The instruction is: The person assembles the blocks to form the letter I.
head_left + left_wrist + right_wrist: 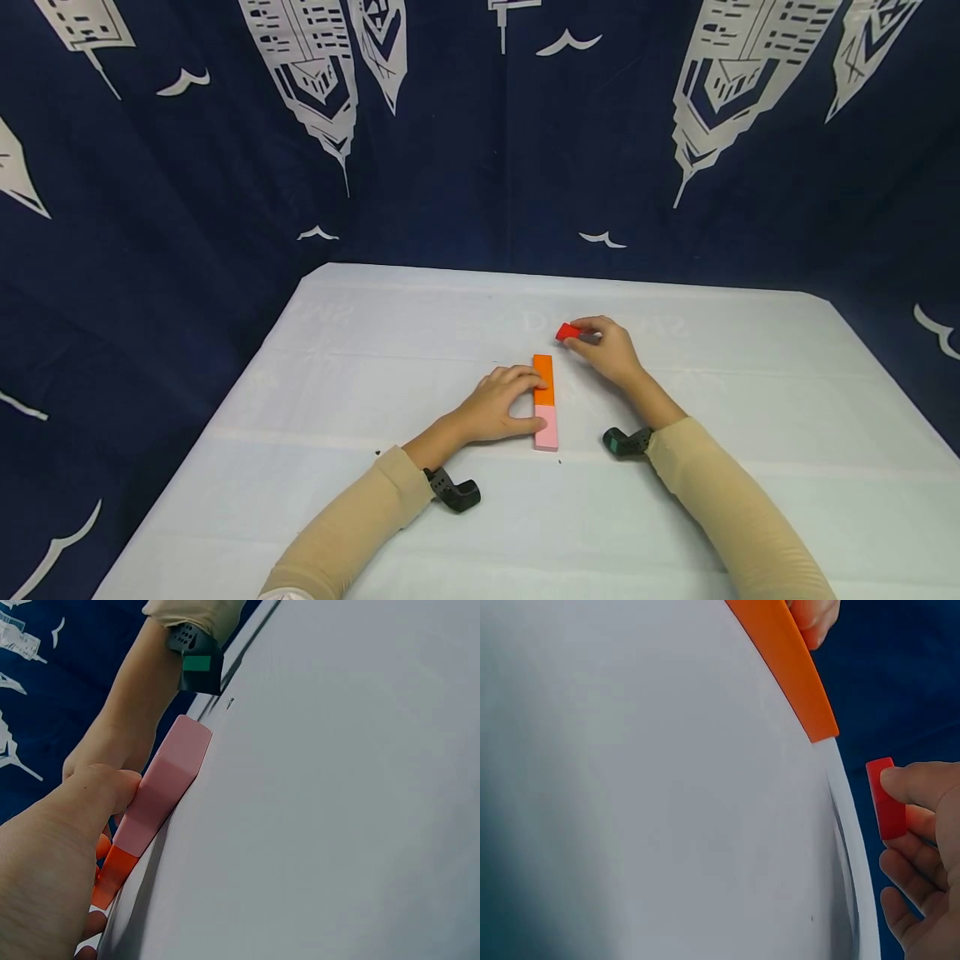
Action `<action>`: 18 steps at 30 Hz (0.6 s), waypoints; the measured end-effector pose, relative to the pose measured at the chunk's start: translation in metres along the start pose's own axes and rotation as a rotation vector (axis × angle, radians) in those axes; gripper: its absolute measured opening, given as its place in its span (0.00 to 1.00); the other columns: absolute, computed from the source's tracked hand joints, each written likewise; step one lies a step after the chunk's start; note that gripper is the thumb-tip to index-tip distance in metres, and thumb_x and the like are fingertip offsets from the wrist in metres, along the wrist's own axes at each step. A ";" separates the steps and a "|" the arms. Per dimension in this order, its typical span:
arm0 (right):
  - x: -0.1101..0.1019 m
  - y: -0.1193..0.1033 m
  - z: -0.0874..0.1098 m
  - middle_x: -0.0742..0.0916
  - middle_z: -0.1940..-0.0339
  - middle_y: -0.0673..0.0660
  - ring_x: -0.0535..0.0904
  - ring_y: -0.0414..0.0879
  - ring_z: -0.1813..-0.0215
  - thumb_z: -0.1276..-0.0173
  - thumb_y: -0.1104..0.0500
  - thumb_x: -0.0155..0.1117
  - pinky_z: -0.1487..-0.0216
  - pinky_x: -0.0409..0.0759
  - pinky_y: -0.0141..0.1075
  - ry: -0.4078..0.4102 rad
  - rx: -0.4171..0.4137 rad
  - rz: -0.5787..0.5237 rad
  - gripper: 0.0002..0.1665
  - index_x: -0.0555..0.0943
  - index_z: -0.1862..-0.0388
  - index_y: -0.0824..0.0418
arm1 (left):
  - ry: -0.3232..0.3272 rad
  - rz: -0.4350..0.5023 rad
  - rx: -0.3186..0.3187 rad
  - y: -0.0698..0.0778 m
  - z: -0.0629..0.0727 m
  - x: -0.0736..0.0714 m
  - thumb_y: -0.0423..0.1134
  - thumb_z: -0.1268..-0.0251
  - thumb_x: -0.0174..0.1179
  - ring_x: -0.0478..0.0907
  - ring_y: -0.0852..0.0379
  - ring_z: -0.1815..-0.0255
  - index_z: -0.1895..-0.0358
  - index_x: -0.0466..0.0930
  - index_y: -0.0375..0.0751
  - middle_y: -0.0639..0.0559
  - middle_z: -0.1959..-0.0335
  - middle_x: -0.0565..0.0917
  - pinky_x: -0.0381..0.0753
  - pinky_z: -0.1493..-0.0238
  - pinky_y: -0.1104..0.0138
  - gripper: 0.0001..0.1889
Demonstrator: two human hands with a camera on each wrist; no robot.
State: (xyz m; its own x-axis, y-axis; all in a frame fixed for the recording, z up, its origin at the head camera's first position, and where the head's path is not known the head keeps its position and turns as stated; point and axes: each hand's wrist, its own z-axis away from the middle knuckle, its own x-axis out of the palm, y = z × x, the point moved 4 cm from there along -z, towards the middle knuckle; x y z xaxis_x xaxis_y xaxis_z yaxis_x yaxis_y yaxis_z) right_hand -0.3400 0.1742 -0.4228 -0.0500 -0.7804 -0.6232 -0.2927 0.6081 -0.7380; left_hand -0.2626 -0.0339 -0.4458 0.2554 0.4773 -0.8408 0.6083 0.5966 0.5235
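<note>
A pink block (pixel 547 433) and an orange block (pixel 543 368) lie end to end in one straight row on the white table, the orange one farther away. My left hand (pixel 497 406) is at the left side of this row. Its thumb touches the pink block (pixel 165 784) and its fingertips rest against the orange block (pixel 787 667). Beyond the far end of the row and a little to the right, my right hand (pixel 609 350) pinches a small red block (pixel 567 332) between thumb and fingers. In the right wrist view the red block (pixel 889 802) stands apart from the orange one.
The white table (pixel 337 325) stretches out on all sides of the blocks. A dark blue curtain (pixel 465 167) with white printed buildings hangs behind it and at the sides. Black wrist cameras (pixel 456 495) sit on both forearms, low over the tabletop.
</note>
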 end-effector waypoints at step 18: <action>0.019 -0.009 -0.005 0.83 0.50 0.67 0.78 0.59 0.49 0.37 0.63 0.70 0.45 0.74 0.52 -0.090 -0.079 0.009 0.20 0.81 0.47 0.70 | 0.002 -0.004 0.005 0.001 0.001 -0.003 0.56 0.37 0.61 0.62 0.52 0.34 0.35 0.72 0.52 0.53 0.31 0.67 0.61 0.35 0.53 0.29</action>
State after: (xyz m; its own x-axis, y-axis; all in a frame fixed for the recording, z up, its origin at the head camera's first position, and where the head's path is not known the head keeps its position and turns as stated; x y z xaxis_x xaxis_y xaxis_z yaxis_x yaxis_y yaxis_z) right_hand -0.3430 0.1526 -0.4267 0.0319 -0.7563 -0.6535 -0.3674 0.5992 -0.7113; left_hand -0.2622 -0.0350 -0.4433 0.2515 0.4767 -0.8423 0.6126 0.5954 0.5198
